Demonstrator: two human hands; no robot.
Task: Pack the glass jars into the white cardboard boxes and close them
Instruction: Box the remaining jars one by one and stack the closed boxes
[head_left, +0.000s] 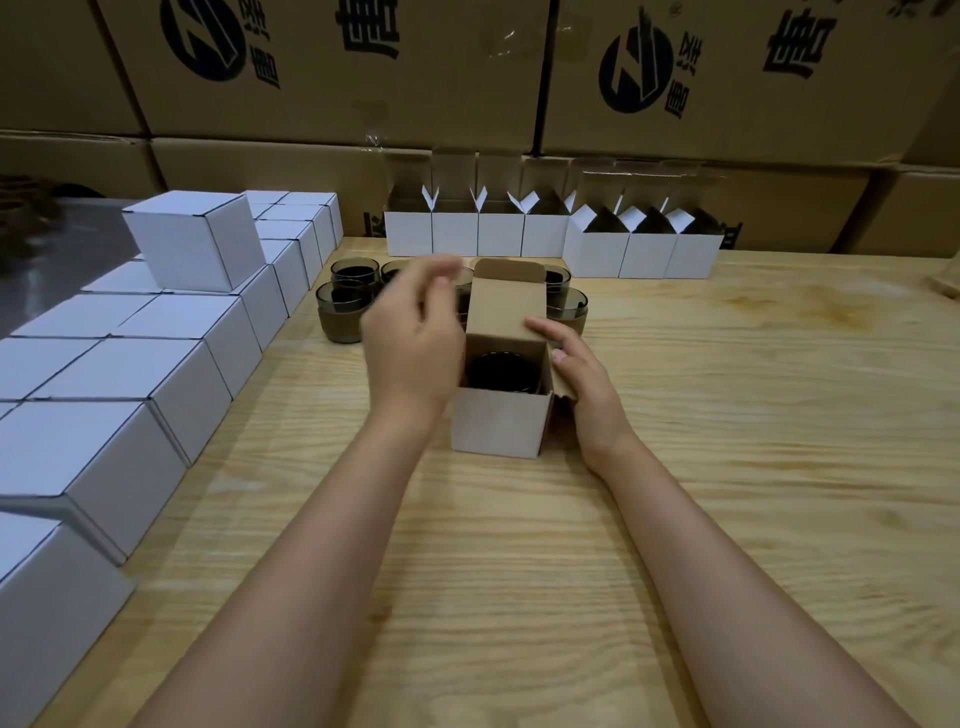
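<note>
A white cardboard box (497, 426) stands open on the wooden table in front of me, its brown lid flap (506, 306) raised at the back. A dark glass jar (503, 371) sits inside it. My right hand (582, 379) lies against the box's right side, its fingers touching the right side flap and the lid. My left hand (415, 332) hovers at the box's left edge, blurred, fingers loosely curled with nothing in them. Several loose smoky glass jars (340, 312) stand just behind the box.
Closed white boxes (156, 364) are lined up and stacked along the left side. A row of open white boxes (550, 236) stands at the back of the table. Large brown cartons (727, 78) form a wall behind. Bare wooden table (753, 415) lies to the right.
</note>
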